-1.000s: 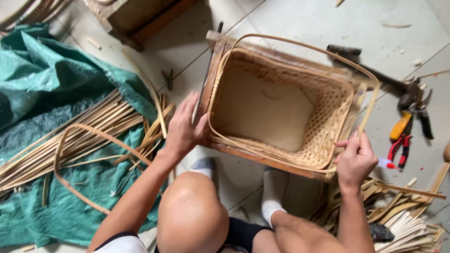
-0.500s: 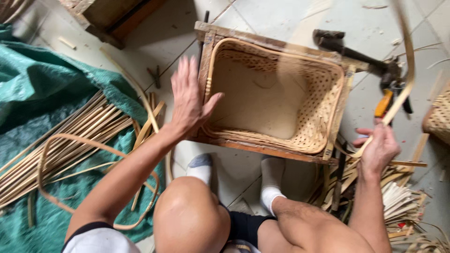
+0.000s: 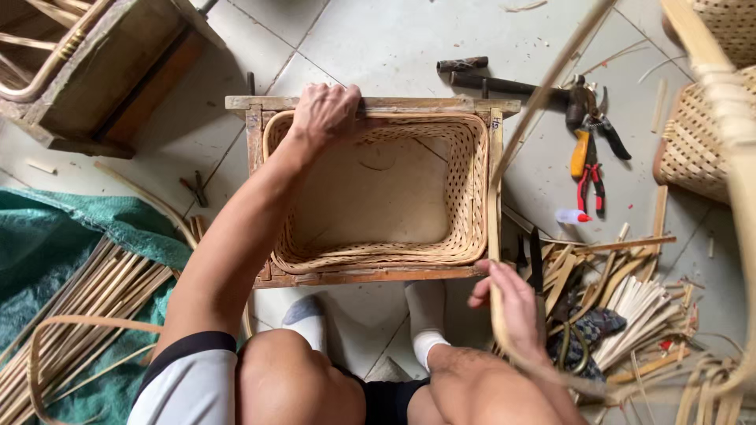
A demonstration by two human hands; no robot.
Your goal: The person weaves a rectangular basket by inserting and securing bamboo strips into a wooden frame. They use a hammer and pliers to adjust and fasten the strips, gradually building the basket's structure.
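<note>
On the floor, woven basket (image 3: 378, 197) long axis sideways, left hand (image 3: 327, 110) gripping its far rim, right hand (image 3: 512, 303) seemingly pinching cane strip (image 3: 494, 236).

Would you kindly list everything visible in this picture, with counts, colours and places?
woven basket: one, tan, centre, inside a wooden frame
cane strip: one, pale, curving up along the frame's right side
hammer: one, dark, beyond the frame
pliers: two, orange-handled and red-handled, right
tarp: one, green, left, under cane strips
wooden crate: one, brown, top left
second basket: one, tan, right edge
left hand: on the basket's far rim
right hand: gripping the cane strip
</note>
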